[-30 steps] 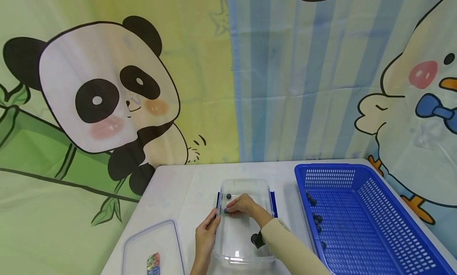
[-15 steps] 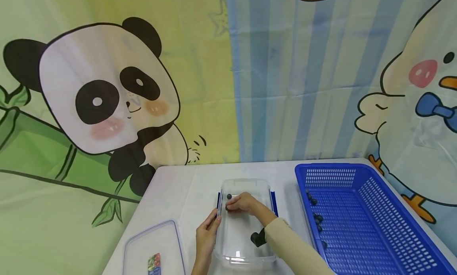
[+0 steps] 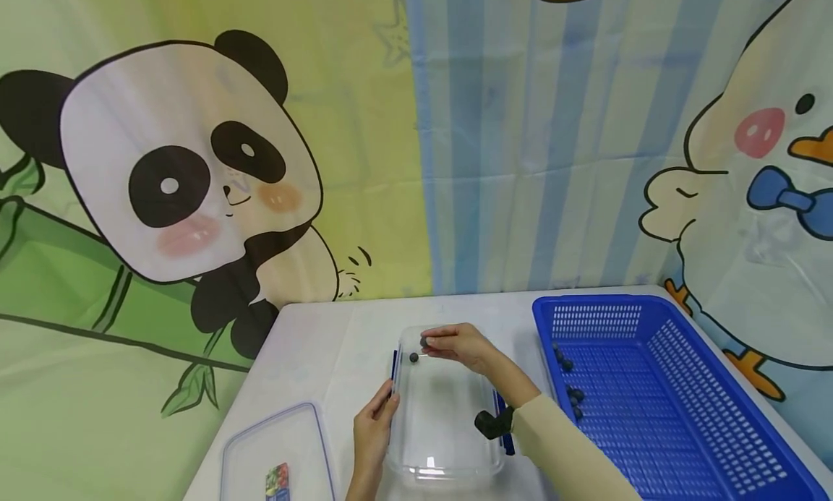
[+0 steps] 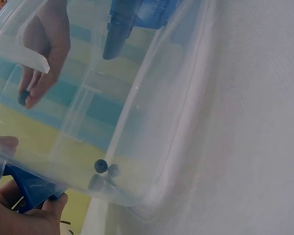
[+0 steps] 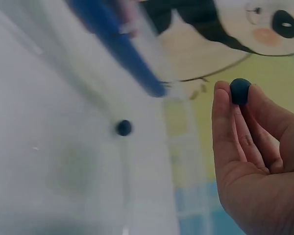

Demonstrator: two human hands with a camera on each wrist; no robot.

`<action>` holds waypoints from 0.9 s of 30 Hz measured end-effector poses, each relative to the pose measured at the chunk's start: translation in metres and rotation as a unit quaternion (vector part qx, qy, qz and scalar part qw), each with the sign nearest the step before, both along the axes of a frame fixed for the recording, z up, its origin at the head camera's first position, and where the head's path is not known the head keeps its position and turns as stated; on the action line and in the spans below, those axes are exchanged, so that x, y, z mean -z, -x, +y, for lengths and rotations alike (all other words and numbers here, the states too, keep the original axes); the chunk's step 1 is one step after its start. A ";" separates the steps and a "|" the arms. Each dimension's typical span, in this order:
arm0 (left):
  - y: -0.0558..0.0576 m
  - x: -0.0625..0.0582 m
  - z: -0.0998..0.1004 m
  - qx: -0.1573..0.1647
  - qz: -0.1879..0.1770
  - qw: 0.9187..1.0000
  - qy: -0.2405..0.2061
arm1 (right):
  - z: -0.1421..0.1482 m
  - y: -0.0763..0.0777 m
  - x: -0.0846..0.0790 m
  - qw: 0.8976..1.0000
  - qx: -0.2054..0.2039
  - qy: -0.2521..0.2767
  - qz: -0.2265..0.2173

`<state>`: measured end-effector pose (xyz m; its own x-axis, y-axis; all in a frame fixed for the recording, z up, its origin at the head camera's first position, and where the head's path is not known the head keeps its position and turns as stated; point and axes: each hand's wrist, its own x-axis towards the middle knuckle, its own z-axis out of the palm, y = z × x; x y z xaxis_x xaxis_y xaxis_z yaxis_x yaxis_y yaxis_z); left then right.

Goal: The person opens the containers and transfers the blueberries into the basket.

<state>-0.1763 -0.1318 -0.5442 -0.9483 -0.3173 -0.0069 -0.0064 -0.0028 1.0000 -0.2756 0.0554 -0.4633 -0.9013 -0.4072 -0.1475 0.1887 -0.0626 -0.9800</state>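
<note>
My right hand (image 3: pixel 460 345) pinches a blueberry (image 5: pixel 240 91) between thumb and fingertips, over the far end of a clear plastic box (image 3: pixel 431 478). A second blueberry (image 3: pixel 413 357) lies inside the box near its far left corner, apart from the fingers; the left wrist view shows this loose blueberry (image 4: pixel 101 166) through the clear wall. On the box's left side, my left hand (image 3: pixel 373 429) grips the wall, its fingers around the blue latch (image 4: pixel 32 188) and its thumb over the rim.
A blue slotted basket (image 3: pixel 601 301) stands to the right with several blueberries (image 3: pixel 575 395) along its left side. A clear lid (image 3: pixel 286 436) with a fruit label lies at the front left. A printed curtain hangs behind the white table (image 3: pixel 325 371).
My right hand has lifted the blueberry from the left side of the box and carried it toward the far end. The left hand keeps its grip on the box.
</note>
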 end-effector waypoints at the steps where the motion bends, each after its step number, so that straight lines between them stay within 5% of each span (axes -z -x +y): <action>1: 0.000 0.000 0.000 0.001 -0.002 1.000 0.001 | 0.008 0.000 -0.007 1.000 -0.002 0.001 0.008; 10: -0.001 -0.003 -0.002 0.014 0.001 1.000 -0.012 | 0.103 -0.005 -0.047 0.995 0.039 -0.051 0.078; 17: -0.002 -0.002 -0.004 0.018 -0.008 1.000 -0.012 | 0.175 -0.012 -0.031 0.989 0.087 -0.103 0.055; 24: -0.003 -0.003 -0.004 0.013 -0.011 1.000 -0.012 | 0.219 -0.022 -0.007 0.991 0.126 -0.039 0.002; 27: -0.002 -0.002 -0.005 0.009 -0.017 1.000 -0.007 | 0.232 -0.025 0.004 0.986 0.156 -0.059 -0.001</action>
